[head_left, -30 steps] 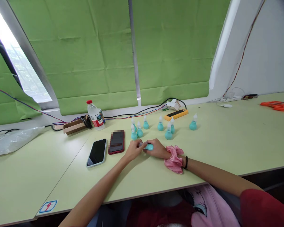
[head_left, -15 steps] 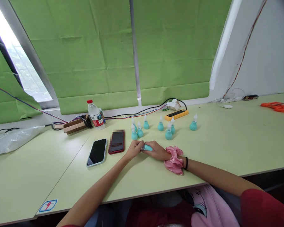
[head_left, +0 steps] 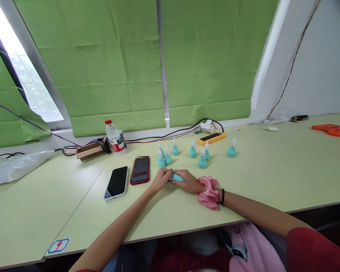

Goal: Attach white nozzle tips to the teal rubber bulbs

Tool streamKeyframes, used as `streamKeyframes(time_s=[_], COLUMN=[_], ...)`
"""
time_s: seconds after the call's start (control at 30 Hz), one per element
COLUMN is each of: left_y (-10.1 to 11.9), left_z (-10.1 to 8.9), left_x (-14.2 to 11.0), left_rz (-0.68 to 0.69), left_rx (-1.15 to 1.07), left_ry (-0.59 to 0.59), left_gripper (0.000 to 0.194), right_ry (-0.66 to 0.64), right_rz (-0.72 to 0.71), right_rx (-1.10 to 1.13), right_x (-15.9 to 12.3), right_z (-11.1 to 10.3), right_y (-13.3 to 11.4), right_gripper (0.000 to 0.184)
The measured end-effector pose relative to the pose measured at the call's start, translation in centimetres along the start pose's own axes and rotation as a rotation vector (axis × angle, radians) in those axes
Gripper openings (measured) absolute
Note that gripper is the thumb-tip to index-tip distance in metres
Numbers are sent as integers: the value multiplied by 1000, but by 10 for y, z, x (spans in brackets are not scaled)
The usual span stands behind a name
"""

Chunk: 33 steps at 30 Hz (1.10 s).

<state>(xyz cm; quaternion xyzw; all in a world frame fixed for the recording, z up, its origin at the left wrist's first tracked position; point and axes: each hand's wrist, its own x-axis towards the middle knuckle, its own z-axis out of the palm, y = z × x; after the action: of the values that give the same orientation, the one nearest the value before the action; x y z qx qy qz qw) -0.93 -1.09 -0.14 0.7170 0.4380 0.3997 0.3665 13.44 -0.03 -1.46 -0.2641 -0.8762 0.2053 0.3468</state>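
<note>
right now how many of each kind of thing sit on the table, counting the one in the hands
teal bulb bottles: 8, seven standing plus one held between left hand and right hand
phones: 2
water bottle: 1
pink scrunchie: 1
yellow power strip: 1
cardboard box: 1
total: 14

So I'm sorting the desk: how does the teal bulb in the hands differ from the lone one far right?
The held bulb lies on its side between the left hand and right hand; the lone bulb stands upright, untouched. The held bulb is mostly hidden by fingers, its tip not visible; the lone bulb shows its whole round body and white tip. Both are teal and on the table.
</note>
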Motion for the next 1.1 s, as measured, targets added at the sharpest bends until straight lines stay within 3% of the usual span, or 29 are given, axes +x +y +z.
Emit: streamKeyframes(time_s=[0.73, 1.1], left_y=[-1, -5], left_z=[6, 4], left_x=[-1, 2], left_rz=[-42, -134], left_rx=[55, -143], left_ry=[50, -26], left_gripper=[44, 35], right_ry=[16, -47], right_rz=[12, 23], right_rx=[-22, 36], right_x=[-1, -2], right_z=[-6, -9], right_y=[-2, -4], right_gripper=[14, 8])
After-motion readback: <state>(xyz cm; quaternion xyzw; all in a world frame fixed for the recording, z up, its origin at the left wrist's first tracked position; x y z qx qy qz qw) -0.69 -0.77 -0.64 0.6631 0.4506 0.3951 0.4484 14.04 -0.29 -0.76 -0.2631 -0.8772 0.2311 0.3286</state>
